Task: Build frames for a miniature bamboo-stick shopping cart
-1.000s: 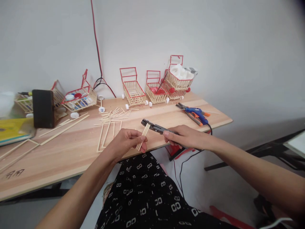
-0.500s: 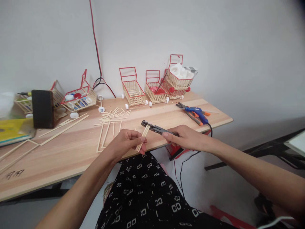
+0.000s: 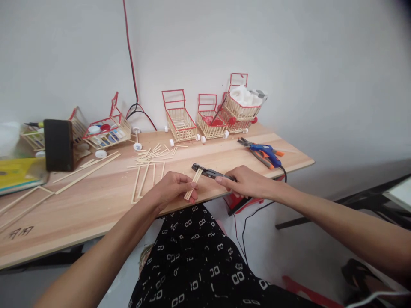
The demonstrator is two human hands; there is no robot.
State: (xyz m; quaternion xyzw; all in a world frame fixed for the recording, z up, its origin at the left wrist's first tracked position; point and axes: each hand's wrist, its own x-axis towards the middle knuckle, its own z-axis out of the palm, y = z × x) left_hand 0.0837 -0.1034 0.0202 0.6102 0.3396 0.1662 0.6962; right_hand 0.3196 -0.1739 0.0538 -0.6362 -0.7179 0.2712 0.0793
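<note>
Near the table's front edge, my left hand point(image 3: 180, 186) pinches a few thin wooden sticks point(image 3: 194, 184) side by side, tilted up to the right. My right hand point(image 3: 244, 182) is closed around dark pliers point(image 3: 210, 172). The head of the pliers lies at the upper ends of the sticks; whether the jaws bite into them I cannot tell. Left of my hands, a flat stick frame point(image 3: 138, 182) lies on the wooden table point(image 3: 96, 214). Behind it is a loose pile of short cut sticks point(image 3: 152, 155).
Several small stick-built carts point(image 3: 180, 124) with red rims stand along the wall. A blue glue gun point(image 3: 265, 149) and orange-handled pliers point(image 3: 263, 159) lie at the right. On the left are a black phone point(image 3: 58, 145), a yellow packet point(image 3: 21, 173) and long sticks point(image 3: 88, 173).
My hands hold nearly the same pose on the sticks and pliers. The view has shifted slightly, and the fingers of my right hand have moved a little along the pliers.
</note>
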